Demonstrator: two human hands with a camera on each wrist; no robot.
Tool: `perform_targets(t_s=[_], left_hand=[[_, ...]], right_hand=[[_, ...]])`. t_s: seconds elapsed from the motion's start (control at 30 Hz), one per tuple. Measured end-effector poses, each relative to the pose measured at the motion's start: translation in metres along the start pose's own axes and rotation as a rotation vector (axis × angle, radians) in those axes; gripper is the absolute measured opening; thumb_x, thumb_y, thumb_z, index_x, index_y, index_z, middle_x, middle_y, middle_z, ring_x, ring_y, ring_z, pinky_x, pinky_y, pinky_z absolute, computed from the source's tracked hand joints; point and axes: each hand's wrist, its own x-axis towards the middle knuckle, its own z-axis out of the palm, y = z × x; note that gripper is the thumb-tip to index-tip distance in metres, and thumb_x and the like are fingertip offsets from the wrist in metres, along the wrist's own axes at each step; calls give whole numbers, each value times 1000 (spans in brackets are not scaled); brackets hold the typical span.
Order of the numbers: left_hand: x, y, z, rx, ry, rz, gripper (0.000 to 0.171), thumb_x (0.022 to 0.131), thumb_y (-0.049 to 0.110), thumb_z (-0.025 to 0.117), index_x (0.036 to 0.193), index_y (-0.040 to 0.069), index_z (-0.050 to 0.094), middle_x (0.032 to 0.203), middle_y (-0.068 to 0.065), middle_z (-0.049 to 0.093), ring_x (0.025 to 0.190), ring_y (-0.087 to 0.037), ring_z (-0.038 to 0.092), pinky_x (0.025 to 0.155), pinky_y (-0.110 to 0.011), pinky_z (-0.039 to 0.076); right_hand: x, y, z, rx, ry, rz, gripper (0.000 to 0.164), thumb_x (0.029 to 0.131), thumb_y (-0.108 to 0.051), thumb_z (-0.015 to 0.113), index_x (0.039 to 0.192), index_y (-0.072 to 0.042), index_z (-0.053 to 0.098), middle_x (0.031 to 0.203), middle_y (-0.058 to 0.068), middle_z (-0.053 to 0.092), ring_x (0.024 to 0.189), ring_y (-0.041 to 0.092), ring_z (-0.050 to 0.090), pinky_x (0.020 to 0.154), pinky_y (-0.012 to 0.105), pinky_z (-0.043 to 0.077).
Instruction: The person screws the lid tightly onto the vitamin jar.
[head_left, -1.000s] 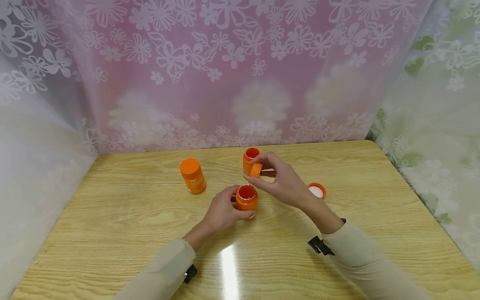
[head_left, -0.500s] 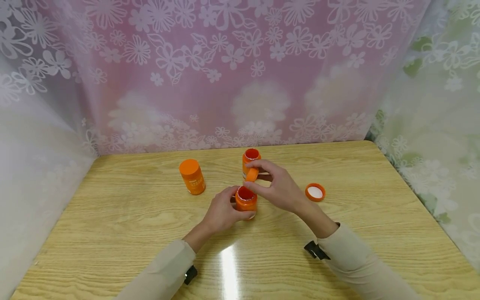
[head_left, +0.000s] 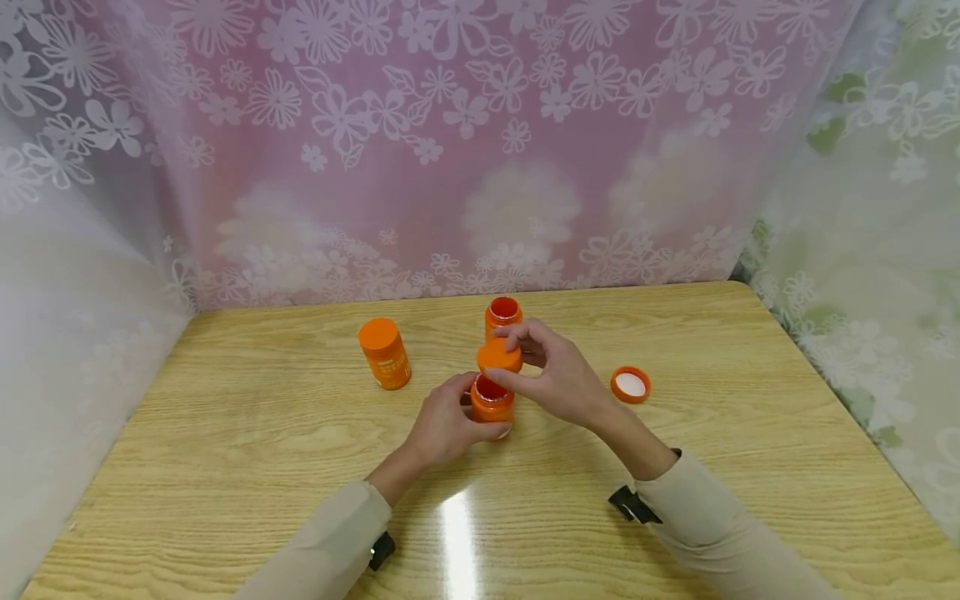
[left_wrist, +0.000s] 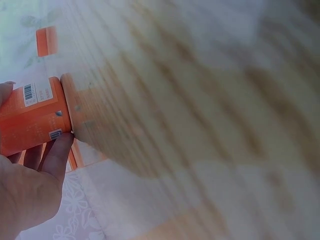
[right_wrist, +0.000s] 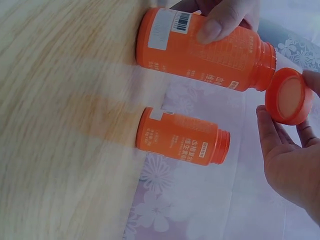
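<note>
Head: jar, lid in hands

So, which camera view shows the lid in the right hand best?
The right wrist view: the lid in the right hand appears large there, its open underside and paler inner disc facing the camera. The head view shows its orange top, partly covered by that hand; the left wrist view does not show it.
</note>
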Motion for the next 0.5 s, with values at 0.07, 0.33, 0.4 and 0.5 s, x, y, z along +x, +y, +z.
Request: perform_targets(t_s=[0.07,0.33,0.4,0.5], left_hand=[[0,0,0,3,2,2,62,75,34,83,128,16,55,118,4,57,102,-15,59,87,-31,50],[1,-1,0,-2,9,21,59,75,32,83,126,16,57,116,3,58,102,-15,60,86,-30,51],[1,-1,1,-7,12,29,58,75,31,83,124,16,57,114,3,58,101,-14,60,85,-29,51],[1,-2,1,-13,16,38,54,74,30,83,121,17,59,112,3,58,99,-14,61,84,-28,52]], right_hand=[[-1,1,0,-6,0,5,27,84,-4,73,95,1,49,123,16,58,108,23,60,92,35,48],[-2,12,2,-25,-40,-27,28,83,-6,74,90,1,48,115,12,60,107,22,60,93,34,48],[-1,25,4,-20,-53,-51,29,83,-9,75,89,-3,48,115,8,59,107,19,59,93,32,48],[0,45,6,-17,-67,-95,30,83,-15,76,89,-8,47,116,2,59,108,15,58,93,31,47]])
